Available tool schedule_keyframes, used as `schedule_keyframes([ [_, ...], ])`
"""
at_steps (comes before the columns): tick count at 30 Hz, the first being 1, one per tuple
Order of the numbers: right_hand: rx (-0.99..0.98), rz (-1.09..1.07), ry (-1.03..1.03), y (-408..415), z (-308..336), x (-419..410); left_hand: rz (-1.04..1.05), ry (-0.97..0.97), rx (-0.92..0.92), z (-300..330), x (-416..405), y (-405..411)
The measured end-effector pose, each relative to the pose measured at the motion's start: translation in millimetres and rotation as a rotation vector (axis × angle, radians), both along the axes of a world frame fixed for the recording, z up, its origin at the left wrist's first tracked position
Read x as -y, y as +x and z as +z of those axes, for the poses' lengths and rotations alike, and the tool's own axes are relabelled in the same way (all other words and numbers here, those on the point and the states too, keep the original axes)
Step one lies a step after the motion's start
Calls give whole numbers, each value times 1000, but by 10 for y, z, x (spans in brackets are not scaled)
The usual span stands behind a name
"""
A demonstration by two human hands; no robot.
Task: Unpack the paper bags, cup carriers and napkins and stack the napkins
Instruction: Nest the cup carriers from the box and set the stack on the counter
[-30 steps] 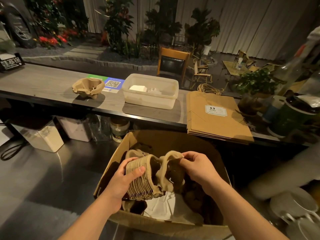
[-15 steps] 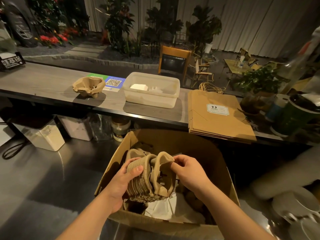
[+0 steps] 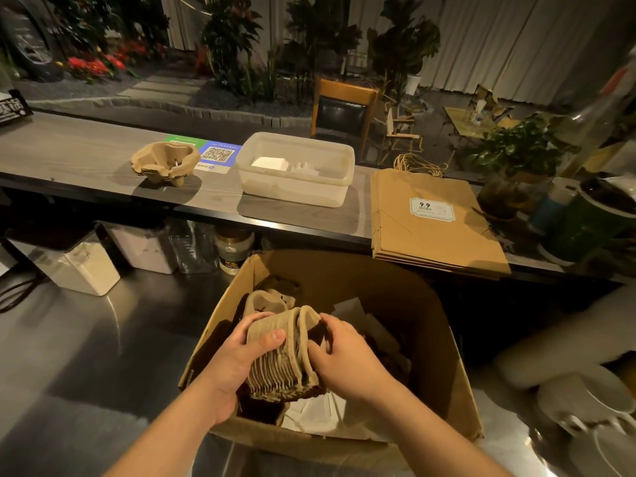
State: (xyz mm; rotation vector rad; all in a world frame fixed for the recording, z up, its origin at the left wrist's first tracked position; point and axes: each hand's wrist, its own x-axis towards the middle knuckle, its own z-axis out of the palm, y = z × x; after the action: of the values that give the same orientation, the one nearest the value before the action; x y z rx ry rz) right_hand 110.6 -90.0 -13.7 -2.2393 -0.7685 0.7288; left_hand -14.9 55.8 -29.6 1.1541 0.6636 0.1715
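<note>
Fingers: I curl both hands around the nested cup carriers [image 3: 278, 359], left hand [image 3: 237, 366] thumb on top, right hand [image 3: 347, 359] gripping the right side.
Place: above the open cardboard box [image 3: 430, 339], near its front edge.
Counter: paper bags [image 3: 430, 222] at its front edge.

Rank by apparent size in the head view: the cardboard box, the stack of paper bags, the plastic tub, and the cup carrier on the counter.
1. cardboard box, though it is nearest the camera
2. stack of paper bags
3. plastic tub
4. cup carrier
</note>
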Motion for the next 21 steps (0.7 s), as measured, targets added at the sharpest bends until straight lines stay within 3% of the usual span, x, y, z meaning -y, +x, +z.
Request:
schedule_keyframes([
  [3, -212, -180, 152, 220, -56, 61, 21, -1, -18, -12, -3, 31],
  [7, -204, -558, -9, 696, -307, 210, 55, -31, -17, 0, -23, 40],
  [12, 11, -250, -416, 1061, -570, 367, 67, -70, -19, -45, -45, 42],
  [21, -181, 24, -473, 1077, -879, 501, 30, -64, -24, -118, -87, 31],
])
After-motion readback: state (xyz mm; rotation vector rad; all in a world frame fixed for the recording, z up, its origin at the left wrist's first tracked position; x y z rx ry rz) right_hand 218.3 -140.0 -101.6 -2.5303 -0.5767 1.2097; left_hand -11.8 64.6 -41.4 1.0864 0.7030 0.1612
